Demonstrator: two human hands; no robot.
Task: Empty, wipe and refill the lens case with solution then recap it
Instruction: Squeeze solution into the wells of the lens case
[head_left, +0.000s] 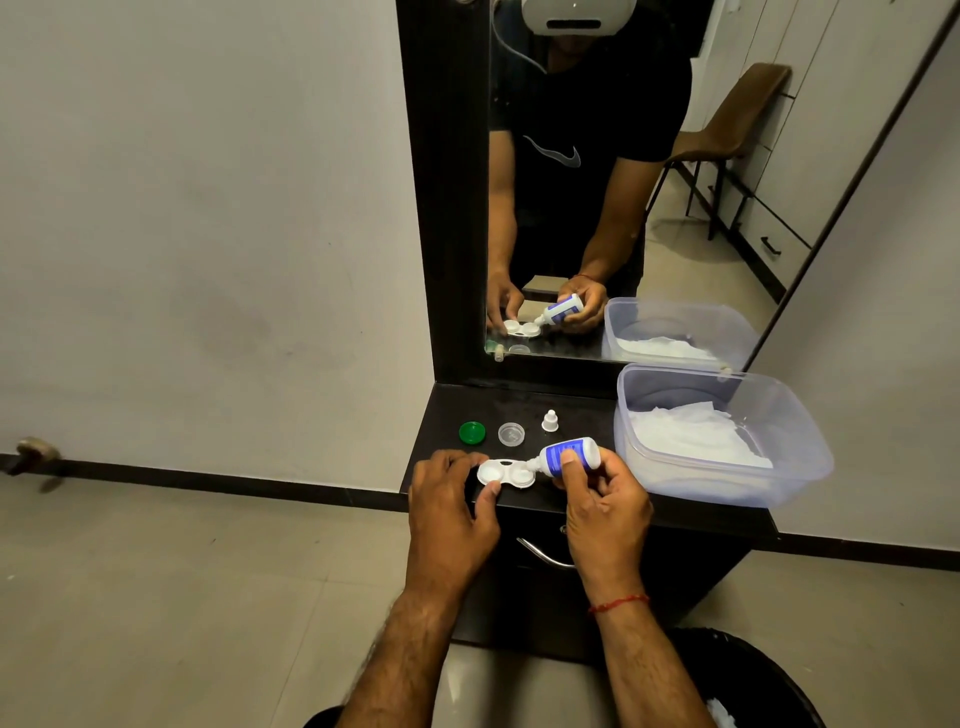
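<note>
The white two-well lens case (506, 473) lies uncapped on the dark counter (566, 410). My left hand (449, 512) pinches its left well between thumb and fingers. My right hand (605, 506) grips a small white-and-blue solution bottle (569, 455), tilted with its nozzle over the case's right well. Behind the case sit a green cap (472, 432), a clear cap (511, 434) and the bottle's small white cap (550, 420).
A clear plastic tub (810, 467) holding white tissue stands at the counter's right. A mirror (623, 182) rises behind the counter. A drawer handle (545, 555) sits below the edge. A black bin (753, 680) stands on the floor at bottom right.
</note>
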